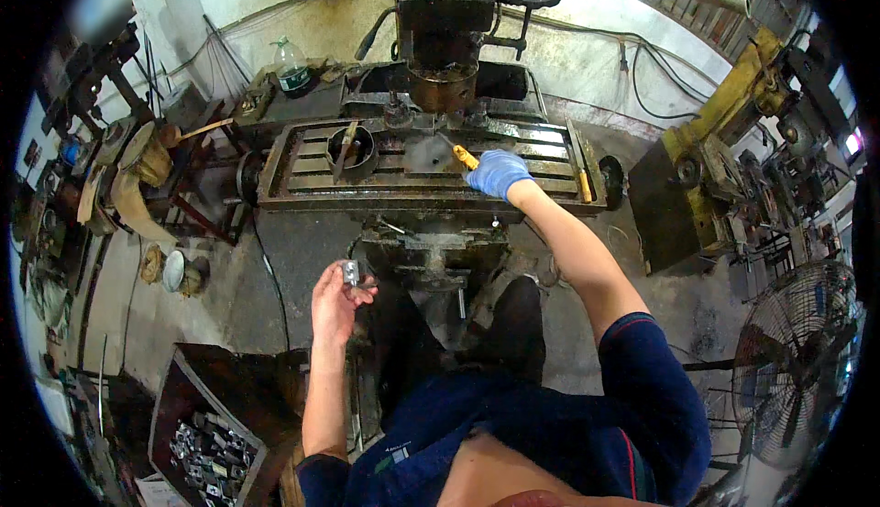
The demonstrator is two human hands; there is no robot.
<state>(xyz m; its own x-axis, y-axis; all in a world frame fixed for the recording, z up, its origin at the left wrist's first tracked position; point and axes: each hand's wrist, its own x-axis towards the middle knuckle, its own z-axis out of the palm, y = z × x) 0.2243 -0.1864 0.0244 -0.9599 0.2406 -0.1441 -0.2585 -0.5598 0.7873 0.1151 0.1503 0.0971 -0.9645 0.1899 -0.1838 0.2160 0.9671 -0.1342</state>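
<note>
My left hand (pixel 337 303), bare, is closed round a small shiny metal block (pixel 351 273), held up in front of my left knee. My right hand (pixel 498 174), in a blue glove, grips the yellow handle (pixel 466 158) of a slim tool over the slotted machine table (pixel 423 203). That tool points left toward a greyish, blurred patch beneath the machine head (pixel 444 87); its tip is too indistinct to name. A round dark pan (pixel 368 160), with a flat stick-like tool (pixel 346 148) leaning across it, sits on the table's left part.
An open box (pixel 259 470) full of small metal parts stands at lower left. A large caged fan (pixel 793 360) is at right, below a yellowish machine (pixel 678 172). A yellow-handled tool (pixel 585 186) lies at the table's right end. A clear bottle (pixel 291 69) stands behind, left.
</note>
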